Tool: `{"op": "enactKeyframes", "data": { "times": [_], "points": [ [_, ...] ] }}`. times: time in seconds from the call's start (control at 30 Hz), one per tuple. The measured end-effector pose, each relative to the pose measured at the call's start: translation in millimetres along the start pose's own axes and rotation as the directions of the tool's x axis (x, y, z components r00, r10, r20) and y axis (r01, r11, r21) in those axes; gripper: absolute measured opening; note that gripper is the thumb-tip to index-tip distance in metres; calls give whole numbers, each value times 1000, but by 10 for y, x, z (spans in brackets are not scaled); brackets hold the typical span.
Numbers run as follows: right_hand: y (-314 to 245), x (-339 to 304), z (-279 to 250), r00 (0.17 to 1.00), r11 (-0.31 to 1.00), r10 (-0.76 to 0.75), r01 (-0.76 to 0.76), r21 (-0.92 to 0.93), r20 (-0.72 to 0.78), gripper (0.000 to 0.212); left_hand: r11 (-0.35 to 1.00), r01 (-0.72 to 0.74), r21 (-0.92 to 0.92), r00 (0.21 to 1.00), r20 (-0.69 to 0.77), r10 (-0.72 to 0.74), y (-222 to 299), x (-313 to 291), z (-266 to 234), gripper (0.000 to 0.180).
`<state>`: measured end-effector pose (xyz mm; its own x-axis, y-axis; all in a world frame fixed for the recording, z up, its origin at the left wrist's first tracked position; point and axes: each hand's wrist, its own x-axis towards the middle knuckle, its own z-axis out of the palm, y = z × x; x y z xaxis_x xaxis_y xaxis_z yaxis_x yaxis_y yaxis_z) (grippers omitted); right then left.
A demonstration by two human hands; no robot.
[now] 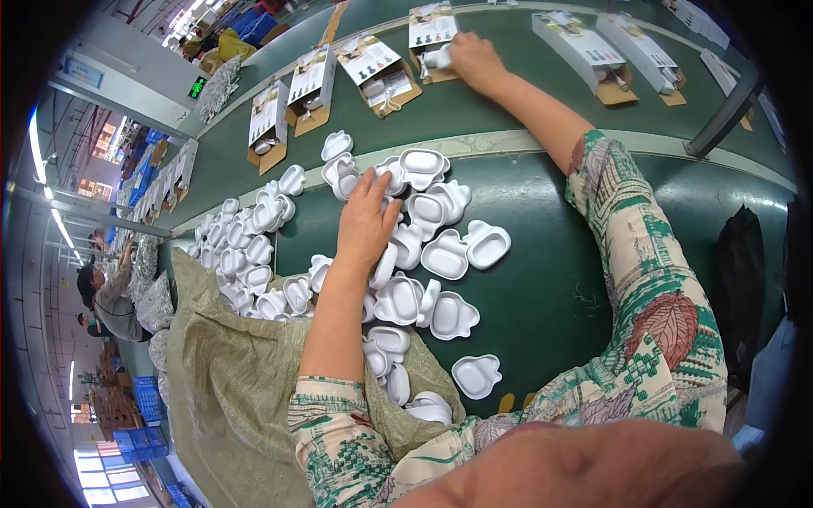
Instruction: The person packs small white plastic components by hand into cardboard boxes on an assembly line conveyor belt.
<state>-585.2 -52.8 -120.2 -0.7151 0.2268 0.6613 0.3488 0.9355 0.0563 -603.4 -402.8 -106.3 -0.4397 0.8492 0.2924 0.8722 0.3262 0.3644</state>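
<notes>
My right hand point(478, 63) reaches to the far side, its fingers closed on a white plastic piece point(438, 57) at the open end of a printed carton point(433, 27). My left hand point(366, 222) lies over the heap of shallow white plastic trays point(423, 165), its fingers stretched out and touching several of them. Each tray has a rounded body and a scalloped end. More trays point(258, 250) spread to the left, and a single tray point(476, 376) lies apart near me. Part of the heap is hidden under my left hand and forearm.
Open cartons point(377, 72) with white parts inside stand along the green conveyor point(500, 68), others point(584, 51) farther right. A pale rail point(508, 142) separates it from my green table point(542, 279). A woven sack point(246, 372) lies under trays. A metal post point(727, 114) rises right. Another person point(114, 296) works left.
</notes>
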Motion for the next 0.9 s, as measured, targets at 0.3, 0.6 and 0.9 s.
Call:
{"op": "enactKeyframes", "data": {
  "times": [0.3,0.6,0.9],
  "points": [
    [-673,-531,-620,964,752,-249,254,608,-96,24,951,133,281,970,-236,-66,-278,-86,-137,40],
    [-942,-911,-915,859,687,-508,446,573,-60,15,992,128,25,990,-62,-126,-90,-8,28,40],
    [283,-565,-523,974,963,-214,223,153,-78,14,987,159,24,987,-35,-158,-29,32,35,38]
  ]
}}
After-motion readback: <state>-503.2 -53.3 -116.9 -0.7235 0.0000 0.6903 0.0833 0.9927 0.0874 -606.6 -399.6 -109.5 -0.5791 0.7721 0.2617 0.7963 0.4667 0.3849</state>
